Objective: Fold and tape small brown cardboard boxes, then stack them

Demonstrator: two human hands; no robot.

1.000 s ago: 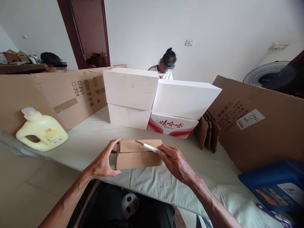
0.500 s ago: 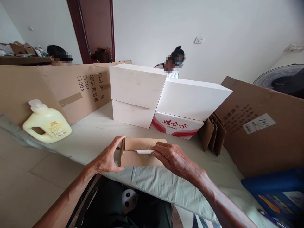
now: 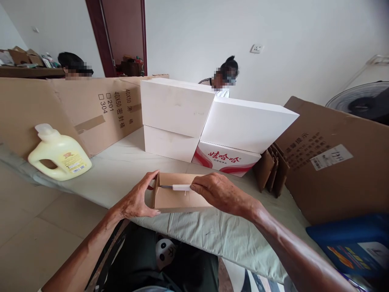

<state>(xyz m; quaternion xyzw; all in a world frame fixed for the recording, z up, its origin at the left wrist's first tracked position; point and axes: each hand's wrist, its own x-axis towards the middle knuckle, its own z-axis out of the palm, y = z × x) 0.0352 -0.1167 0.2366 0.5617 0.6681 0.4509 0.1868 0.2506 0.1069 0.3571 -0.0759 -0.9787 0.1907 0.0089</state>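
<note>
A small brown cardboard box (image 3: 176,200) lies on the cloth-covered table in front of me. My left hand (image 3: 140,198) grips its left end, thumb at the near corner and fingers at the far corner. Between the thumb and fingers of my right hand (image 3: 217,192) is a knife (image 3: 180,187) with a white handle. Its thin dark blade points left along the seam in the box's top; I cannot tell how deep the tip goes. The right part of the box is hidden under my right hand.
Stacked white boxes (image 3: 176,107) stand beyond, above a red-and-white carton (image 3: 226,158). A yellow jug (image 3: 60,156) is at left, a blue container (image 3: 349,243) at right. Large cardboard sheets (image 3: 337,162) flank the table. Two people (image 3: 225,77) are behind the boxes.
The knife and my right hand have shifted slightly left along the box top, and more of the blade shows. My left hand keeps its hold. The whole view has tilted a little.
</note>
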